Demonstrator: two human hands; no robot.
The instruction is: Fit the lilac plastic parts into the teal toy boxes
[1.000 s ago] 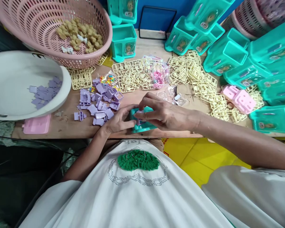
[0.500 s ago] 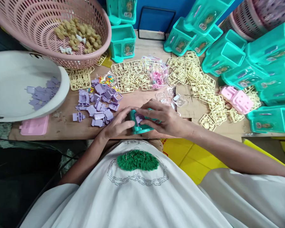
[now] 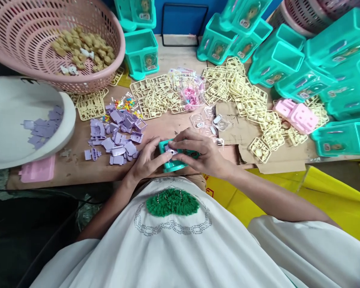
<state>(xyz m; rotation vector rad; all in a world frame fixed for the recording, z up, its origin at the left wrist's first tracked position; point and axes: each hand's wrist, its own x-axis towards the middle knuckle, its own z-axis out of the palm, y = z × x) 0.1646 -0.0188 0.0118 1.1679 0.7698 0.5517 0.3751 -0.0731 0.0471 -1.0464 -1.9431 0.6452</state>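
A small teal plastic box (image 3: pixel 171 166) rests at the near edge of the wooden table (image 3: pixel 75 170), held between both hands. My left hand (image 3: pixel 145 161) grips its left side with curled fingers. My right hand (image 3: pixel 199 154) lies over its top, fingertips pinching a small purple piece (image 3: pixel 169 151) against the box. A pile of loose purple plastic parts (image 3: pixel 117 136) lies just left of my left hand.
A pink basket (image 3: pixel 21 24) with tan pieces and a white basin (image 3: pixel 64 116) holding purple parts stand at the left. Cream part frames (image 3: pixel 156 98), a bag of pink rings (image 3: pixel 189 96), pink pieces (image 3: pixel 297 114) and many teal boxes (image 3: pixel 288 68) fill the back and right. A pink lid (image 3: pixel 37 170) lies near left.
The view has shifted so everything sits further left and lower. My right hand has drawn in closer over the teal box; both hands still hold it.
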